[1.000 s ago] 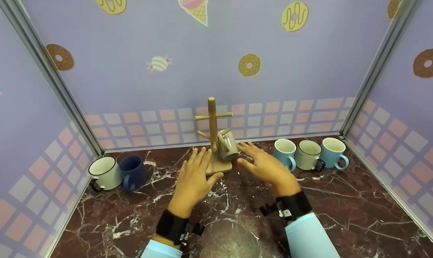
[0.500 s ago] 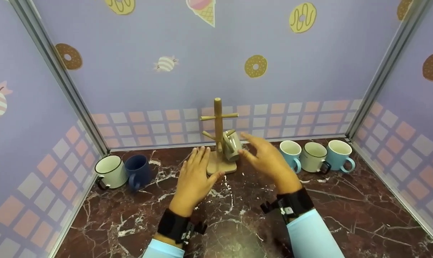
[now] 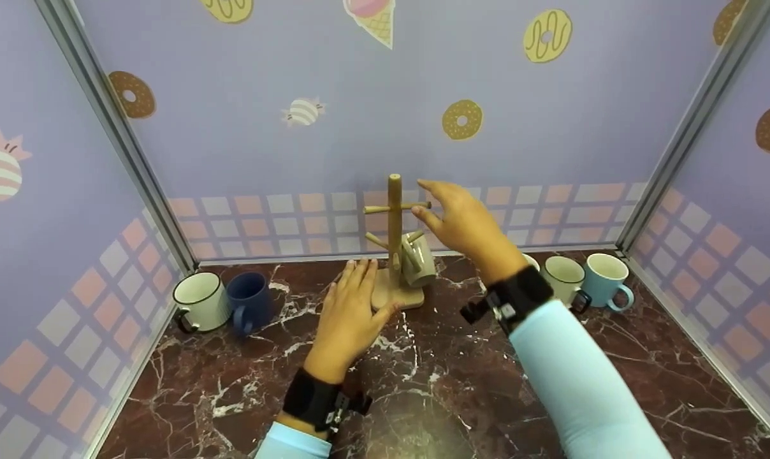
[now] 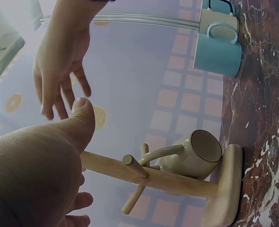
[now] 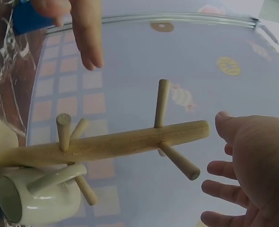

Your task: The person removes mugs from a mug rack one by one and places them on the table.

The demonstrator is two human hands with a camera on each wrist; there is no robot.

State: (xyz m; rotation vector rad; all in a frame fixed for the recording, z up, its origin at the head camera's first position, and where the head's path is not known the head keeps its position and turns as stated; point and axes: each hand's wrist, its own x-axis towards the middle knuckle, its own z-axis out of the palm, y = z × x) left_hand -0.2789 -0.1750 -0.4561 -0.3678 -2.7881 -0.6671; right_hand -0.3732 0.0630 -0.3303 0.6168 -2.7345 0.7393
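A wooden mug tree stands upright near the back wall. From its lower right peg hangs a pale grey-beige mug, tilted, its handle looped over the peg. My left hand is low at the left of the tree's base, fingers straight and overlapping the base's edge in the head view. Raised beside the upper right peg, my right hand has its fingers spread and slightly bent. The right wrist view shows a gap between those fingers and the post, and they hold nothing.
At left on the dark marbled table stand a white mug with a dark rim and a navy mug. At right are a white mug and a light blue mug; my right wrist mostly hides another light blue mug.
My right hand has risen from beside the hanging mug to the height of the upper pegs. The left hand stays by the base. The head view has shifted slightly left.
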